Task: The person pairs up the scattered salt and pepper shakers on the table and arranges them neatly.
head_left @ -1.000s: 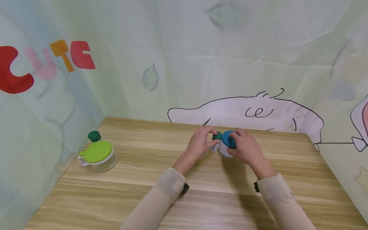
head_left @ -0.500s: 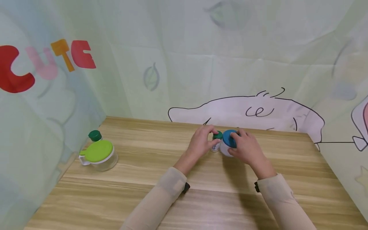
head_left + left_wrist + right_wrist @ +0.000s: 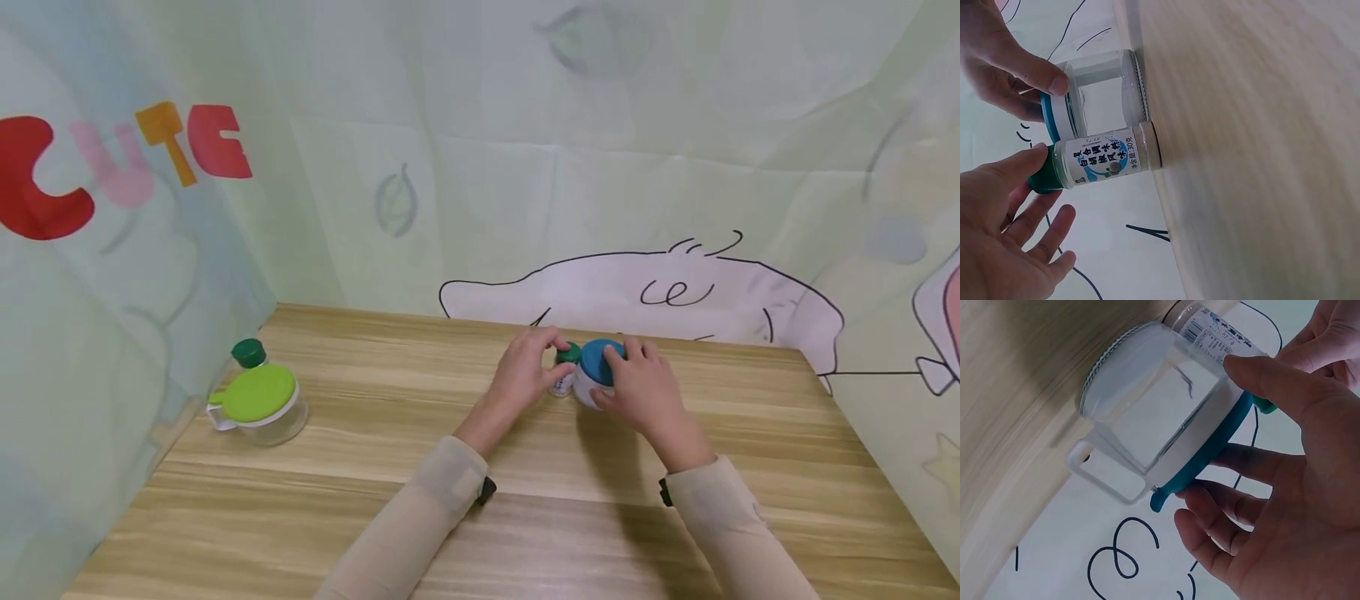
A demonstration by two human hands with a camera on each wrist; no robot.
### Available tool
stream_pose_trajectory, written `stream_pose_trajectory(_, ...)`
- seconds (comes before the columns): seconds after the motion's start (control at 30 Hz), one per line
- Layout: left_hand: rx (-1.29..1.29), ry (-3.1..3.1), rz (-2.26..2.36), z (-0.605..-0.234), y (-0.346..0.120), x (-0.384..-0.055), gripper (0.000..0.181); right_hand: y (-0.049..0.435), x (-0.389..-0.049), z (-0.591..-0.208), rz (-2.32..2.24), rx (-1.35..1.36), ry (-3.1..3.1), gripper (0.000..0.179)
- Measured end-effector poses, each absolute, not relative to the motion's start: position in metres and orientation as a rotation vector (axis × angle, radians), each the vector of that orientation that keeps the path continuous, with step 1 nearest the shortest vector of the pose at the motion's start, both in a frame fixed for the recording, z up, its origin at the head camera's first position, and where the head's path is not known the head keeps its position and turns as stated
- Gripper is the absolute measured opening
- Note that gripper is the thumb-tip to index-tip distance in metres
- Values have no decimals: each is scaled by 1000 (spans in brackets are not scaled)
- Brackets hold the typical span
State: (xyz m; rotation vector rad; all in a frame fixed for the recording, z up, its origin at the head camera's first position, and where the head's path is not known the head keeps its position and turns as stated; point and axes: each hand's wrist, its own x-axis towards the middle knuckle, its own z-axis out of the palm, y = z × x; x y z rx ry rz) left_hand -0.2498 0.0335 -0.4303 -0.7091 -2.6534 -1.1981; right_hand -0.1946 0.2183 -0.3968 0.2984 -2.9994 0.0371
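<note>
fingers of the right grip (image 3: 645, 392) have edged back, baring more blue lid (image 3: 594, 365) on the jar (image 3: 1154, 406); that grip holds it loosely, thumb at its side. just beside stands a small bottle (image 3: 1100, 159), its green cap (image 3: 1047, 172) pinched by the left grip (image 3: 519, 372). both are upright on the desk (image 3: 262, 533). only the right wrist view shows the jar's handle (image 3: 1100, 487).

- Head view: soft, even light; a shadow (image 3: 611, 467) runs from the blue-lidded jar (image 3: 597, 364) toward 5 o'clock.
- The table (image 3: 525, 546) shows pale glare at 6 o'clock.
- Left wrist: grain blurred toward 3 o'clock.
- Right wrist: dim, darker toward 10.
</note>
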Motion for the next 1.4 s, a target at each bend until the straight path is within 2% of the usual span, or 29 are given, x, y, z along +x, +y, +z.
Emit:
stream_pose_trajectory(0.17,-739,-2660,-1091,-430,33,-250,23,216,-192,-400,97,255,-2997,66)
stream_pose_trajectory(0.47,-736,-2635,-952,-429,30,-247,25,220,-192,-399,381,215,-2975,77)
stream_pose_trajectory(0.87,-716,-2673,-872,-428,31,-246,25,248,-206,-388,524,703,-2887,45)
stream_pose_trajectory(1.4,-721,-2647,-859,-428,30,-244,23,242,-202,-391,420,675,-2969,48)
